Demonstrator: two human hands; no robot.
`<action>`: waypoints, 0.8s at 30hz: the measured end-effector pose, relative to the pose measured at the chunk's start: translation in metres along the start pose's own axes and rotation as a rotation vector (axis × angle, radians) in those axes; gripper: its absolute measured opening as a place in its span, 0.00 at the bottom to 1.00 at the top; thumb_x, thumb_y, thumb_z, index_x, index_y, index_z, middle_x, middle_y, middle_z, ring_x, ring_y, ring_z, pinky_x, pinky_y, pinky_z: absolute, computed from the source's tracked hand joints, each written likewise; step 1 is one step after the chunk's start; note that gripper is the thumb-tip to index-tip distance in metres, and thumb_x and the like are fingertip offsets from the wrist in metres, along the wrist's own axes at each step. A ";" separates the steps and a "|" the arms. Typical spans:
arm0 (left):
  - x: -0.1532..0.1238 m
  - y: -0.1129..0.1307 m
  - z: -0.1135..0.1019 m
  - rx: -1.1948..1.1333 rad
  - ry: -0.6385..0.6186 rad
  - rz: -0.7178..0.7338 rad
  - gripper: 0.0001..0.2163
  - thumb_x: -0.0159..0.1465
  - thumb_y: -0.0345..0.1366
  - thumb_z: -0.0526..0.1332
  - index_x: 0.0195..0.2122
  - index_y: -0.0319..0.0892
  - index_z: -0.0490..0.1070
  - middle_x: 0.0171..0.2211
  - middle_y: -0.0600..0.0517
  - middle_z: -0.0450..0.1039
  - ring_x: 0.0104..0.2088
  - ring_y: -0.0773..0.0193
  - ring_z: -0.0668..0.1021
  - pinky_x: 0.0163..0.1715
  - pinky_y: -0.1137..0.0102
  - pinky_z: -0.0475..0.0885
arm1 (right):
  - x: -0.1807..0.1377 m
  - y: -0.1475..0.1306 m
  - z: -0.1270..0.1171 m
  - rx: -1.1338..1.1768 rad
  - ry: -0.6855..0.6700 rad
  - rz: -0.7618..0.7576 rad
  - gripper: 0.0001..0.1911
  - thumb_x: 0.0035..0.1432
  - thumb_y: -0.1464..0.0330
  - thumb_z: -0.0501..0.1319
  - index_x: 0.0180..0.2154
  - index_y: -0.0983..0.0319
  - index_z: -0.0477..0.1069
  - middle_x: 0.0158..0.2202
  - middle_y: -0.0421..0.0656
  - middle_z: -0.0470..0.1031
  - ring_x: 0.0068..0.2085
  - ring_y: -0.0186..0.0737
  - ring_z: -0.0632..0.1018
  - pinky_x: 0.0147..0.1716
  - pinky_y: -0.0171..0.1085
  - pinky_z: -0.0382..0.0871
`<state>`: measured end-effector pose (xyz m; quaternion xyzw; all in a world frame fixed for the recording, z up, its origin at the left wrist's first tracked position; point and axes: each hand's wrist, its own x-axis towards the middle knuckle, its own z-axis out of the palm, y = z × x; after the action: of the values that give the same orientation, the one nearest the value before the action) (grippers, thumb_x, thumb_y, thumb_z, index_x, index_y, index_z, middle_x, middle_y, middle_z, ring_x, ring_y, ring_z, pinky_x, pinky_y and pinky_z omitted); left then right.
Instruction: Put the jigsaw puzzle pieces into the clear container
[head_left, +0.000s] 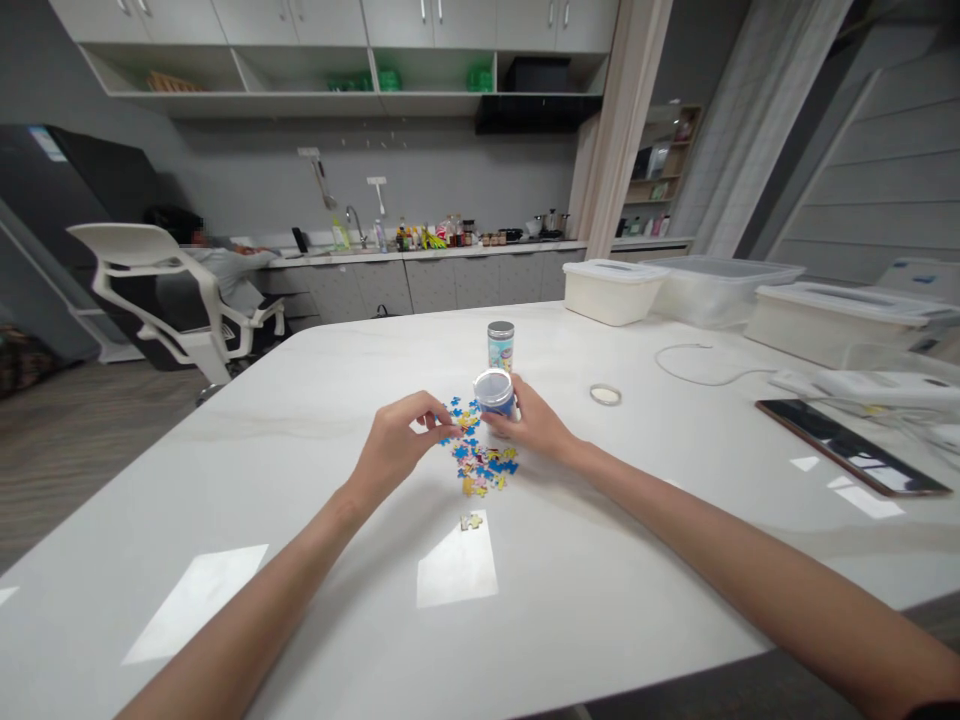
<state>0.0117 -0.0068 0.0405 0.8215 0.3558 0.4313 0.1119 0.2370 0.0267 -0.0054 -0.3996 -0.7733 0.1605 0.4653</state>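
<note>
My right hand [538, 418] is wrapped round a small blue cylindrical can [498, 393], tilted with its open top toward me. My left hand [405, 432] is just left of the can, thumb and fingertips pinched together; anything between them is too small to make out. Below and between the hands lies a loose heap of jigsaw puzzle pieces [480, 462], mostly blue, yellow and pink. Nearer to me, a few pale yellowish pieces [472, 521] lie apart from the heap. Behind the held can stands a second can [501, 343] with a silver lid and a light-blue picture label.
A round silver-rimmed lid [605, 394] lies right of the cans. Farther right are a dark tablet-like device [851, 445], a white cable [705, 378] and plastic storage boxes [611, 292]. Another person [225, 275] sits at the back left by a white office chair [135, 245].
</note>
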 end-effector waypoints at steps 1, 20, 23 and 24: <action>0.000 0.002 0.000 0.003 0.067 0.019 0.10 0.62 0.41 0.64 0.27 0.42 0.69 0.27 0.54 0.73 0.28 0.67 0.73 0.31 0.72 0.70 | -0.001 -0.003 0.000 -0.030 -0.017 -0.054 0.24 0.56 0.57 0.63 0.51 0.61 0.64 0.47 0.49 0.73 0.47 0.49 0.74 0.48 0.47 0.67; -0.001 0.009 0.000 0.070 -0.035 0.213 0.04 0.65 0.32 0.58 0.36 0.41 0.72 0.33 0.51 0.71 0.32 0.67 0.74 0.32 0.72 0.70 | -0.004 -0.016 0.002 -0.138 -0.112 -0.232 0.26 0.57 0.58 0.64 0.55 0.58 0.62 0.48 0.48 0.73 0.48 0.50 0.74 0.49 0.49 0.67; -0.002 0.013 -0.005 0.029 -0.365 0.172 0.06 0.64 0.34 0.58 0.30 0.41 0.70 0.24 0.56 0.67 0.26 0.70 0.70 0.29 0.74 0.66 | -0.003 -0.013 0.001 -0.119 -0.095 -0.237 0.26 0.57 0.59 0.64 0.54 0.59 0.63 0.49 0.48 0.73 0.49 0.50 0.73 0.51 0.48 0.66; -0.003 0.013 -0.005 0.013 -0.515 0.141 0.06 0.63 0.35 0.59 0.29 0.41 0.71 0.24 0.56 0.66 0.25 0.71 0.69 0.29 0.74 0.66 | -0.003 -0.011 0.001 -0.114 -0.083 -0.233 0.26 0.57 0.58 0.64 0.54 0.59 0.63 0.49 0.49 0.73 0.49 0.50 0.73 0.51 0.48 0.66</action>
<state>0.0128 -0.0193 0.0478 0.9277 0.2603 0.2124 0.1630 0.2317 0.0174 -0.0005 -0.3258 -0.8411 0.0776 0.4248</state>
